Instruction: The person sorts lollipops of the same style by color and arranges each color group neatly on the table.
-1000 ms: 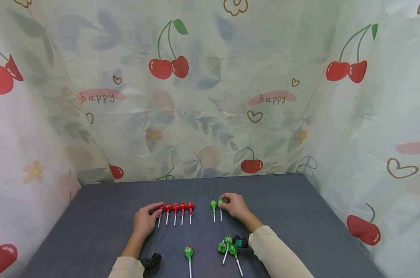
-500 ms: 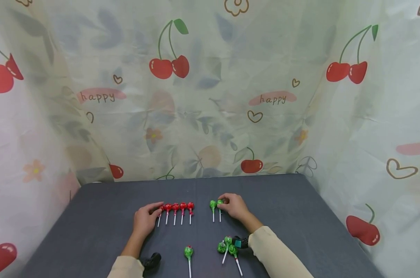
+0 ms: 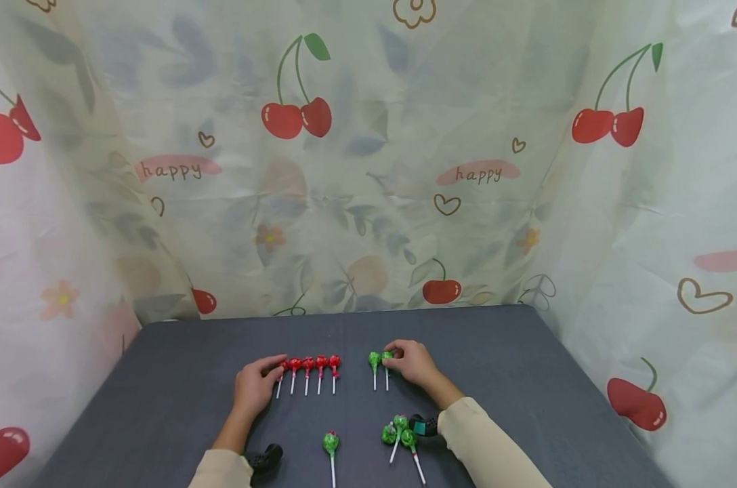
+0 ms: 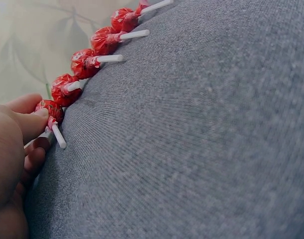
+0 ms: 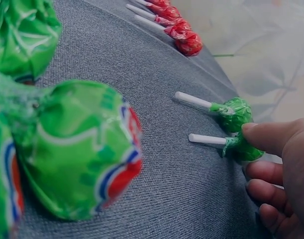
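Observation:
Several red-wrapped lollipops (image 3: 308, 364) lie in a row on the dark cloth, white sticks toward the person. At the row's left end, my left hand (image 3: 254, 390) pinches the last red lollipop (image 4: 52, 107) by its wrapped head between thumb and finger. To the right, two green-wrapped lollipops lie side by side. My right hand (image 3: 414, 362) pinches the right one, a green lollipop (image 5: 246, 150), at its head, with the thumb on top in the right wrist view. Its neighbour, the other green lollipop (image 3: 374, 359), lies close beside it.
A cluster of three green lollipops (image 3: 400, 434) lies near the right wrist's black strap (image 3: 423, 425). One single green lollipop (image 3: 331, 444) lies at the front middle. Patterned curtains (image 3: 356, 169) enclose the table (image 3: 179, 379) at the back and sides.

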Available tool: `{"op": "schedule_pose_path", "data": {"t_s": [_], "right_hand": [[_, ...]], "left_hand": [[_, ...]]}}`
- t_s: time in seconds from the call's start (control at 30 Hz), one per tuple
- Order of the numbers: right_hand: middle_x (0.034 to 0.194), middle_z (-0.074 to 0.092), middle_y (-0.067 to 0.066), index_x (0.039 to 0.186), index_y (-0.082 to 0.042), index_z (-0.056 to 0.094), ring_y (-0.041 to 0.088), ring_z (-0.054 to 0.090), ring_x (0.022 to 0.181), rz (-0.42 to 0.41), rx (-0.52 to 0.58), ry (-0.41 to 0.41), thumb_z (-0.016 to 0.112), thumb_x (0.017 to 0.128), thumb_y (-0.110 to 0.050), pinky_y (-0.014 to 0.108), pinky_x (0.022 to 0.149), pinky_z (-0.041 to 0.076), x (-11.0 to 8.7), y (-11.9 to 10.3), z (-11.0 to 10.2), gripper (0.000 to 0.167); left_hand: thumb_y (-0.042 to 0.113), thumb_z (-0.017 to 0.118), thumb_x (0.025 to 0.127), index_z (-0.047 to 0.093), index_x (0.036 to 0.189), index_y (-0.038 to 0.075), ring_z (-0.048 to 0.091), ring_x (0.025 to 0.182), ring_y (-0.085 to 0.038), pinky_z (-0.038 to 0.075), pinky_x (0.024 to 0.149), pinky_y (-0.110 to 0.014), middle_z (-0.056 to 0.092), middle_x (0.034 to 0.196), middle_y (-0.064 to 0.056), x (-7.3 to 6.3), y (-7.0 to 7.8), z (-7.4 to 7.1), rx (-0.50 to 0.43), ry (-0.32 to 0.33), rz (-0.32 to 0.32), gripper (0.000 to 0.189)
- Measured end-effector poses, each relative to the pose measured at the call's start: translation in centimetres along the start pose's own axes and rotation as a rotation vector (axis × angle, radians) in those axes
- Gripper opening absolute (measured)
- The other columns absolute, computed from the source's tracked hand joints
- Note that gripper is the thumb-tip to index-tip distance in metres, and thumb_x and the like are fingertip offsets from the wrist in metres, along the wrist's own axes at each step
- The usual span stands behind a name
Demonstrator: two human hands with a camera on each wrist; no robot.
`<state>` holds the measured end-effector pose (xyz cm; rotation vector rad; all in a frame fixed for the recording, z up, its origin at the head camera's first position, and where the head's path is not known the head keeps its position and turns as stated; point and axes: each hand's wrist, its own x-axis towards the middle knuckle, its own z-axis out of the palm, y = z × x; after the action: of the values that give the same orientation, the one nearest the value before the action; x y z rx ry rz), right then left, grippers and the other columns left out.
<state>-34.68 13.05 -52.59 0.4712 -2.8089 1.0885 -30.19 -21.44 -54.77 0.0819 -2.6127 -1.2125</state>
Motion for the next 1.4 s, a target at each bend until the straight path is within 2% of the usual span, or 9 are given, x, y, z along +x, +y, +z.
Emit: {"op": "schedule_pose_path", "data": {"t_s": [0.4,0.67,0.93,1.03,1.4], "right_hand": [[0.075,0.06,-0.005,0.1,-0.012,0.073,0.011,0.052,0.066,-0.014,0.013,-0.015,0.077,0.083,-0.019,0.031,0.062,0.044,0.0,0.1,0.0,0.018],[0.074,0.06,-0.006,0.101,-0.013,0.073,0.011,0.052,0.066,0.004,0.032,-0.028,0.077,0.084,-0.02,0.03,0.061,0.043,0.0,0.1,-0.1,0.019],[0.074,0.06,-0.005,0.104,-0.011,0.073,0.012,0.052,0.064,0.026,0.062,-0.027,0.076,0.085,-0.02,0.031,0.059,0.043,-0.1,0.1,-0.2,0.021],[0.074,0.059,-0.004,0.104,-0.01,0.073,0.013,0.051,0.063,0.028,0.084,-0.018,0.075,0.085,-0.02,0.031,0.058,0.042,-0.3,0.2,-0.4,0.021],[0.071,0.06,-0.006,0.1,-0.011,0.073,0.01,0.052,0.06,-0.042,0.129,0.031,0.075,0.086,-0.018,0.029,0.057,0.043,-1.7,-0.6,-1.3,0.016]], "left_hand": [[0.013,0.067,0.093,0.071,0.12,0.014,0.06,0.109,-0.032,0.044,0.09,-0.053,0.067,0.119,-0.013,0.0,0.0,0.0,0.004,0.005,0.004,0.027],[0.014,0.067,0.093,0.071,0.121,0.015,0.059,0.11,-0.032,0.044,0.091,-0.053,0.066,0.12,-0.013,0.0,0.1,0.0,0.001,0.003,-0.004,0.028],[0.013,0.068,0.092,0.073,0.117,0.015,0.062,0.103,-0.032,0.044,0.087,-0.051,0.068,0.115,-0.013,-0.1,0.2,0.0,0.035,0.027,0.029,0.026],[0.013,0.069,0.091,0.073,0.117,0.015,0.062,0.103,-0.031,0.044,0.088,-0.051,0.068,0.115,-0.012,-0.2,0.3,0.0,0.04,0.028,0.022,0.026],[0.013,0.069,0.091,0.073,0.117,0.015,0.062,0.101,-0.03,0.045,0.086,-0.051,0.068,0.114,-0.012,-0.2,0.2,0.0,0.037,0.034,0.019,0.026]]}}
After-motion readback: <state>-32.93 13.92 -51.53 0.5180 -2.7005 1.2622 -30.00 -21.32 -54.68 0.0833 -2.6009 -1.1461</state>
